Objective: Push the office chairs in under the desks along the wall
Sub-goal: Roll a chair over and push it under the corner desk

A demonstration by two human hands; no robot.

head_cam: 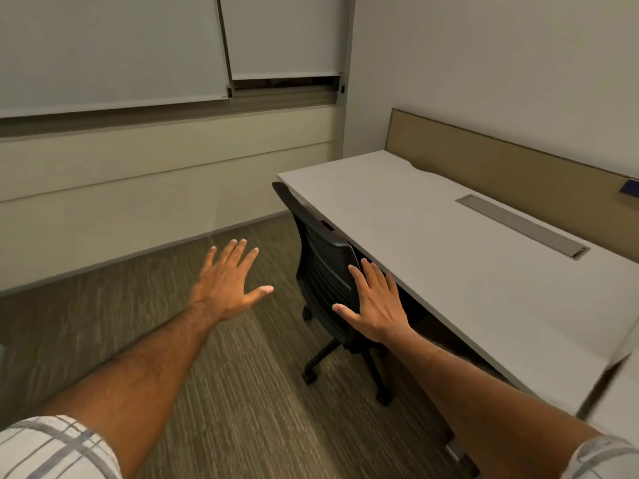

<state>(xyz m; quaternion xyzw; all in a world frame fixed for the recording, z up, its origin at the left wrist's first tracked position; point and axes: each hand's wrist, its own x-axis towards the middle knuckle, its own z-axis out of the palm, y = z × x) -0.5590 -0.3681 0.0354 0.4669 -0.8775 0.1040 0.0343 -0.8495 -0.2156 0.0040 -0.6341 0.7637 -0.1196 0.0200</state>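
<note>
one desk (466,271) runs along the wall to the right of the right hand (378,305). one office chair (325,271) sits just beyond that hand, its seat already under the desk edge. on castors it should roll lightly; the stiff backrest top is the place to push. both hands are spread flat, fingers apart, holding nothing; the left hand (230,281) hovers over carpet, well apart from the chair.
</note>
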